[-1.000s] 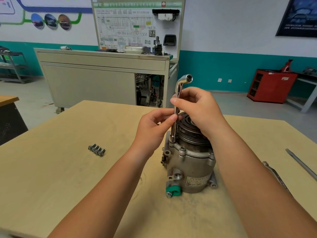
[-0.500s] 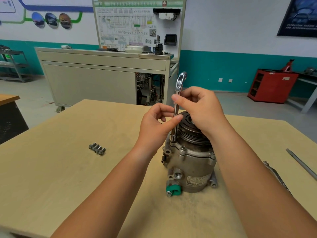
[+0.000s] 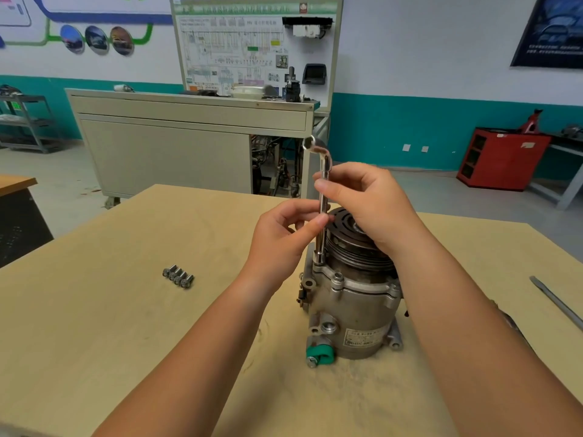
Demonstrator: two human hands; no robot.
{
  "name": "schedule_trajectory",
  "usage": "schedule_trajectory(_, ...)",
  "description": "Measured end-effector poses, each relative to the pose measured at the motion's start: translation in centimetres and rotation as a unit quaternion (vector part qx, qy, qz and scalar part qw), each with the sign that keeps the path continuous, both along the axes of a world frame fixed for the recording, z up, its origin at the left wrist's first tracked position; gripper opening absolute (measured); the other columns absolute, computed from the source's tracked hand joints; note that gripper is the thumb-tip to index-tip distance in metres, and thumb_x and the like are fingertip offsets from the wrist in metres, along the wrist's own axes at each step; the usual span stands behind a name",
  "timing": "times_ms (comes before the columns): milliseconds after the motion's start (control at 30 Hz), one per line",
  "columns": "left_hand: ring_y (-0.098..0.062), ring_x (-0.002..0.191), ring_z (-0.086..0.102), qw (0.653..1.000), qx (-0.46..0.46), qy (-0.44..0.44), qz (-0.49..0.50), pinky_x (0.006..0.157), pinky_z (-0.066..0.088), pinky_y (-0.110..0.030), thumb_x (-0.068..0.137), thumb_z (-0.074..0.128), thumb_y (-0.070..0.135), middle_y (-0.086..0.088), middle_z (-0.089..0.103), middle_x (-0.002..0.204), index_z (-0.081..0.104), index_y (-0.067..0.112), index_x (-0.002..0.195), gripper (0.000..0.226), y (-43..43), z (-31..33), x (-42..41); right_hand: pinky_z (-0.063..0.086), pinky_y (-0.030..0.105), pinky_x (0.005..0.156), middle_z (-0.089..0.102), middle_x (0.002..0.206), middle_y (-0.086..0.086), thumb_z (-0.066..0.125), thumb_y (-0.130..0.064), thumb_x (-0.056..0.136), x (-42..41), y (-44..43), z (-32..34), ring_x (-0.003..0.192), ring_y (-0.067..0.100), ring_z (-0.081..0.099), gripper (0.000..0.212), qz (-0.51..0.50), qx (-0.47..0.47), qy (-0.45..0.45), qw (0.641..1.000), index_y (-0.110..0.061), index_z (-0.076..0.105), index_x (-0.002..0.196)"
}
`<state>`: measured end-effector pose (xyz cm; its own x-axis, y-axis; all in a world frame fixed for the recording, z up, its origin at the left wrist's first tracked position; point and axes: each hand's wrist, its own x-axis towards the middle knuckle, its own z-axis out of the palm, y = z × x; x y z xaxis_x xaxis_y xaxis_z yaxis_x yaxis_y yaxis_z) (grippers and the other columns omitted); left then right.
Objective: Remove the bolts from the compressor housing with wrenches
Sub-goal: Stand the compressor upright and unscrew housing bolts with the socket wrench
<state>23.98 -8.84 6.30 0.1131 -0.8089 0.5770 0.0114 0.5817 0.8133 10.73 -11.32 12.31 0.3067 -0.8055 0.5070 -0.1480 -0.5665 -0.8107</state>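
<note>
A grey metal compressor housing (image 3: 353, 313) stands upright on the wooden table (image 3: 126, 326), with a dark pulley on top. An L-shaped socket wrench (image 3: 322, 197) stands vertical, its lower end seated on a bolt at the housing's left flange. My left hand (image 3: 280, 234) pinches the wrench shaft at mid height. My right hand (image 3: 369, 203) pinches the shaft higher up, just below the bent top end, which points to the left. Another bolt (image 3: 338, 276) sits in the flange at the front.
Several removed bolts (image 3: 178, 275) lie in a row on the table to the left. A long metal tool (image 3: 558, 304) lies at the table's right edge. A grey cabinet (image 3: 189, 137) with a diagram board stands behind the table, and a red cabinet (image 3: 501, 159) is at the far right.
The wrench has turned about its shaft: the bent top end pointed right a second ago and now points left. Both hands stay on the shaft.
</note>
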Motion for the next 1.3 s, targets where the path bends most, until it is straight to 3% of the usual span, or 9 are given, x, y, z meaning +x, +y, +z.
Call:
schedule_trajectory(67,-0.048,0.093,0.058,1.0,0.0,0.011,0.001,0.089,0.047,-0.057,0.078,0.071,0.014,-0.004,0.068,0.079,0.067,0.02,0.086,0.011,-0.03,0.09,0.01,0.046,0.008,0.064,0.066,0.071,-0.019,0.071,-0.026,0.08,0.05,-0.01,-0.09,0.072,-0.007,0.06,0.006,-0.004,-0.013,-0.008,1.0,-0.024,0.069,0.085)
schedule_trajectory(167,-0.035,0.082,0.055,1.0,-0.003,-0.006,-0.001,0.084,0.047,-0.057,0.073,0.072,0.017,-0.001,0.065,0.075,0.064,0.019,0.081,0.011,0.01,0.41,-0.14,0.045,0.008,0.059,0.063,0.064,-0.019,0.076,-0.029,0.074,0.13,0.07,-0.09,0.064,-0.007,0.057,0.012,-0.018,-0.019,-0.009,1.0,-0.023,0.067,0.079)
schedule_trajectory(367,-0.014,0.078,0.05,0.999,0.007,-0.033,-0.002,0.069,0.042,-0.036,0.083,0.071,0.007,0.018,0.061,0.073,0.062,0.024,0.084,0.019,-0.04,0.09,-0.19,0.041,0.006,0.051,0.059,0.061,-0.017,0.079,-0.027,0.072,0.23,0.26,-0.13,0.056,-0.01,0.054,0.024,-0.045,-0.025,-0.021,0.998,-0.025,0.056,0.076)
schedule_trajectory(467,-0.026,0.092,0.059,0.998,0.002,-0.058,-0.012,0.081,0.05,-0.041,0.089,0.062,0.007,0.005,0.069,0.093,0.067,0.018,0.101,0.016,0.2,-0.02,0.03,0.046,0.01,0.051,0.06,0.055,-0.02,0.076,-0.02,0.076,0.12,0.37,-0.13,0.055,-0.006,0.056,0.019,-0.018,-0.01,-0.04,0.999,-0.021,0.057,0.072)
schedule_trajectory(633,-0.006,0.101,0.065,0.998,-0.008,-0.036,-0.05,0.085,0.047,-0.015,0.093,0.053,0.002,0.01,0.074,0.096,0.067,0.022,0.106,0.027,0.6,-0.08,0.35,0.055,0.019,0.06,0.071,0.073,-0.008,0.065,-0.01,0.085,-0.11,0.47,0.07,0.074,0.007,0.068,0.012,0.046,0.013,-0.054,0.997,-0.021,0.068,0.082)
schedule_trajectory(900,-0.007,0.094,0.068,0.999,-0.019,-0.028,-0.035,0.083,0.05,-0.018,0.089,0.061,0.005,0.009,0.075,0.089,0.07,0.024,0.098,0.023,0.3,-0.17,0.16,0.051,0.011,0.068,0.07,0.082,-0.01,0.067,-0.02,0.084,-0.16,0.07,-0.15,0.083,0.001,0.065,0.01,0.027,0.001,-0.036,0.999,-0.025,0.068,0.092)
schedule_trajectory(1000,-0.005,0.08,0.063,1.0,-0.012,-0.015,-0.018,0.077,0.05,-0.024,0.081,0.069,0.005,0.013,0.071,0.079,0.068,0.025,0.088,0.021,0.09,-0.32,0.15,0.053,0.017,0.066,0.069,0.088,-0.003,0.074,-0.028,0.077,0.08,-0.09,-0.32,0.086,0.01,0.066,0.035,0.004,0.011,-0.035,0.999,-0.02,0.061,0.109)
schedule_trajectory(1167,-0.005,0.071,0.052,1.0,0.002,-0.024,-0.003,0.07,0.045,-0.024,0.079,0.074,0.003,0.018,0.063,0.07,0.063,0.023,0.08,0.023,-0.04,-0.18,0.14,0.046,0.01,0.059,0.062,0.061,-0.019,0.078,-0.029,0.072,0.28,-0.07,-0.35,0.062,-0.005,0.058,0.021,-0.029,-0.023,-0.032,0.999,-0.029,0.058,0.079)
schedule_trajectory(1300,-0.009,0.077,0.053,0.999,0.012,-0.05,0.004,0.072,0.046,-0.031,0.081,0.073,0.009,0.017,0.065,0.076,0.065,0.023,0.083,0.017,0.05,0.12,0.2,0.046,0.01,0.058,0.061,0.064,-0.013,0.075,-0.023,0.077,0.13,0.11,-0.41,0.061,-0.004,0.056,0.013,-0.025,-0.03,-0.043,0.998,-0.023,0.062,0.074)
